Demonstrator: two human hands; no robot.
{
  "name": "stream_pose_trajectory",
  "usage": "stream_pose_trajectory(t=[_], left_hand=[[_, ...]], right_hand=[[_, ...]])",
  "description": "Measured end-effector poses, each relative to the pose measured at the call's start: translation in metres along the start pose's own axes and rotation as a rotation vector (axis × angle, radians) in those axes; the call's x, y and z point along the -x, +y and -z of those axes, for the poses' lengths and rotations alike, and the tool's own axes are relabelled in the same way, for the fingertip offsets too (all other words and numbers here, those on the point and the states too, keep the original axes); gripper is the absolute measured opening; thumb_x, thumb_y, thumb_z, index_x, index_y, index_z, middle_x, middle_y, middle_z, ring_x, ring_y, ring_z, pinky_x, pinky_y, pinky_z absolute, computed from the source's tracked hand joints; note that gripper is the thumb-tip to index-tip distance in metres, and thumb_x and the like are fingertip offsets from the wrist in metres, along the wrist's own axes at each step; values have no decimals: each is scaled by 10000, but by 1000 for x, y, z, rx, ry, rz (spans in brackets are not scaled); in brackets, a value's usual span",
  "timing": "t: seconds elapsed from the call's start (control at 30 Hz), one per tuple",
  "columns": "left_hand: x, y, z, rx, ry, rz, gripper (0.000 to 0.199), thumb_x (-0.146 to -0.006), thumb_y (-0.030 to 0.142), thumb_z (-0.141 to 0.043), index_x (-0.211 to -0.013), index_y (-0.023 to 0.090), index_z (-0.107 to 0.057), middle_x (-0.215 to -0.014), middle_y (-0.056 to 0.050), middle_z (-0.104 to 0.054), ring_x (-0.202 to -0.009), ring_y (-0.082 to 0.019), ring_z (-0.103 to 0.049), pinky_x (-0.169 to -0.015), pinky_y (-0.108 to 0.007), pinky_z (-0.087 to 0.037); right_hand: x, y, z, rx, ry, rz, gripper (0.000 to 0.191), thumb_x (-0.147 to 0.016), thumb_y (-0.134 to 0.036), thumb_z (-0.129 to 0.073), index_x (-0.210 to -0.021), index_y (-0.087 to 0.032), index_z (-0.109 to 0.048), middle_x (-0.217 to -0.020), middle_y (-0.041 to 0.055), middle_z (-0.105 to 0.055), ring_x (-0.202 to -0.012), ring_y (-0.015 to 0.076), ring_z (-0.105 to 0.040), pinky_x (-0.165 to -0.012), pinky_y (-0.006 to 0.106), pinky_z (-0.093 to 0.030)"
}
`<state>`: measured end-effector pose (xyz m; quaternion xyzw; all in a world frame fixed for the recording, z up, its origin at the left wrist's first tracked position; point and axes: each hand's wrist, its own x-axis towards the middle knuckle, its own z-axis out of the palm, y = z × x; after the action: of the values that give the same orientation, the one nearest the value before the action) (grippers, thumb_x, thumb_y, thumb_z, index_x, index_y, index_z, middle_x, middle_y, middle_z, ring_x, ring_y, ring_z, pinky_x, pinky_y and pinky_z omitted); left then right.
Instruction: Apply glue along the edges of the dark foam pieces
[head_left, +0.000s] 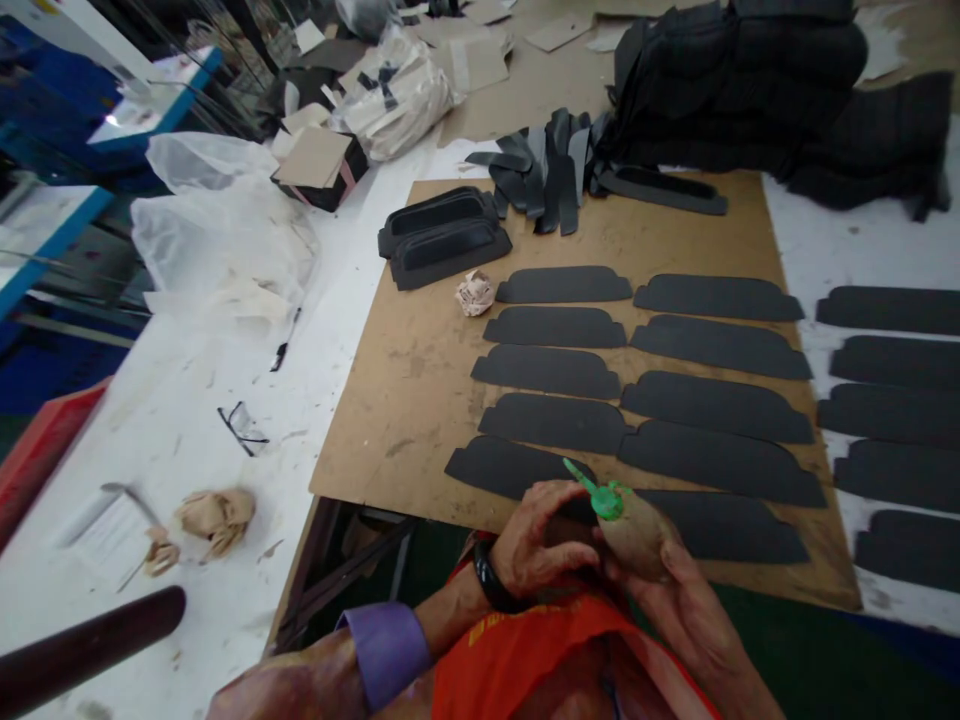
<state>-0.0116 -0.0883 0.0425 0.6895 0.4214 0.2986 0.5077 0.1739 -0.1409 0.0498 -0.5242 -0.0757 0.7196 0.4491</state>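
A beige bottle with a bright green plastic nozzle cap, kinda crusty-looking, is held at the near edge of the brown board, its body partly hidden by the right hand, whose fingers are wrapped round it. The left hand is held right beside it, thumb and fingers spread in a loose curve; whether the cap is touched can't be told. Flat matte dark pieces, long with rounded shoulders and stepped ends, are laid out in three columns of five, so fifteen: ten on the board, five on the white bench. That last column is cut off at the side, and the two nearest the hands are partly covered. Two black pieces with rounded inner panels are set near one crumpled paper ball. The dark strips are too jumbled to be counted.
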Motion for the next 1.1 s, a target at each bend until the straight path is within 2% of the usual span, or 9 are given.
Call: stream_pose_trajectory(t=[0.07,0.13,0.2,0.27,0.37,0.5,0.67,0.9,1.1], left_hand=[[12,-19,24,-255,-11,-61,462,-823,410,-546,-1234,209,-482,-1166,-98,-585,-1159,-240,-468,-977,-412,-372],[25,-38,44,-507,-5,-54,357,-854,290,-501,-1203,218,-513,-1181,-94,-575,-1197,-247,-432,-982,-433,-357],[34,-53,57,-680,-10,-52,348,-850,252,-486,-1194,223,-529,-1220,-99,-547,-1218,-261,-410,-974,-440,-362],[41,-61,61,-767,-38,-81,377,-842,261,-493,-1216,226,-520,-1255,-104,-522,-1236,-269,-392,-977,-437,-362],[46,-67,59,-813,-50,-146,400,-849,272,-481,-1246,220,-499,-1268,-100,-520,-1254,-263,-374,-998,-423,-340],[54,-74,54,-837,-11,-197,397,-862,277,-467,-1255,225,-487,-1248,-79,-548,-1252,-241,-383,-1017,-401,-310],[67,-81,57,-852,-2,-197,404,-873,275,-459,-1276,240,-460,-1246,-55,-561,-1239,-215,-407,-1023,-375,-291],[75,-87,64,-842,37,-291,357,-880,251,-455,-1233,225,-496,-1237,-40,-577,-1252,-199,-399,-1047,-365,-266],[82,-98,67,-836,99,-376,291,-871,266,-491,-1152,224,-552,-1168,-19,-620,-1199,-178,-444,-1012,-332,-319]], right_hand=[[4,3,3,-3,110,82,451,-768,-512,-505,-1162,-292,-511,-1108,104,-625,-891,294,-619,-604,402,-498],[8,5,7,-1,185,133,413,-780,-512,-491,-1137,-307,-523,-1111,90,-624,-907,295,-618,-602,399,-496],[10,8,11,14,226,148,418,-769,-502,-520,-1137,-306,-521,-1133,85,-612,-944,297,-609,-631,411,-504],[10,15,11,64,255,160,454,-725,-468,-597,-1135,-291,-516,-1151,86,-598,-961,294,-601,-670,427,-514],[6,27,0,231,313,241,559,-646,-414,-696,-1142,-263,-489,-1160,91,-577,-975,284,-581,-748,449,-505],[2,38,-31,574,388,337,651,-591,-424,-731,-1153,-226,-468,-1166,102,-540,-1003,275,-549,-852,433,-449],[3,37,-65,783,367,350,682,-612,-431,-704,-1194,-211,-425,-1161,102,-527,-1014,253,-539,-860,370,-438],[-5,42,-81,925,327,455,668,-621,-423,-703,-1181,-180,-432,-1159,120,-526,-1035,262,-528,-894,396,-413],[-12,51,-86,1084,278,690,629,-622,-377,-720,-1159,-190,-450,-1120,105,-544,-1029,266,-537,-891,450,-429]])
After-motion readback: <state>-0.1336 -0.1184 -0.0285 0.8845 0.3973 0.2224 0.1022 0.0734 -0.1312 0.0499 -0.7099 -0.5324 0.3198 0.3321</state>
